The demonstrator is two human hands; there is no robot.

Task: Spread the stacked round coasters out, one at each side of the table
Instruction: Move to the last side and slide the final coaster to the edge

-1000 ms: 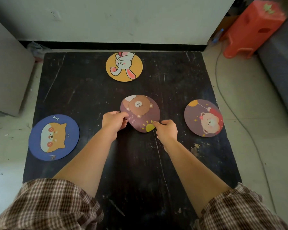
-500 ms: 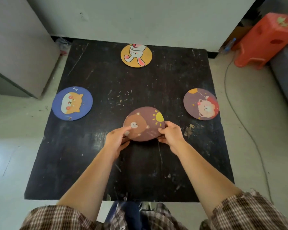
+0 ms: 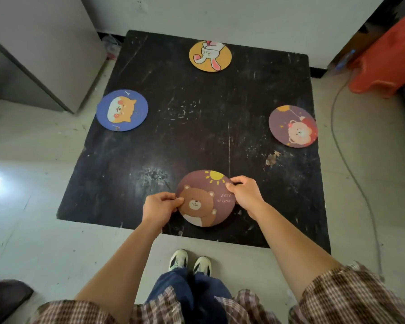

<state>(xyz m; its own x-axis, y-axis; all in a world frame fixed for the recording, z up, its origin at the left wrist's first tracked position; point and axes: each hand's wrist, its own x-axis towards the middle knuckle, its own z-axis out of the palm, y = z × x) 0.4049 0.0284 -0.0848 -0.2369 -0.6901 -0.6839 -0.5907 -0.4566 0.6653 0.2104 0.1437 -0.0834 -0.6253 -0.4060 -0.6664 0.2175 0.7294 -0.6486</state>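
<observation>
A purple coaster with a brown bear and a sun [image 3: 205, 198] lies near the front edge of the black table [image 3: 197, 127]. My left hand [image 3: 160, 206] pinches its left rim and my right hand [image 3: 244, 195] pinches its right rim. A yellow rabbit coaster [image 3: 210, 56] sits at the far side. At the left edge lies a blue dog coaster [image 3: 122, 110], slightly overhanging. A purple coaster with a pink bear [image 3: 293, 126] rests at the right edge.
A grey cabinet [image 3: 40, 47] stands left of the table. An orange plastic stool [image 3: 388, 59] is at the back right, with a cable [image 3: 351, 174] trailing over the floor. My shoes [image 3: 189, 261] are just in front of the table edge.
Both hands have carried the bear coaster from the table's middle toward the near edge and turned it so the bear faces me. The view has pulled back from the table.
</observation>
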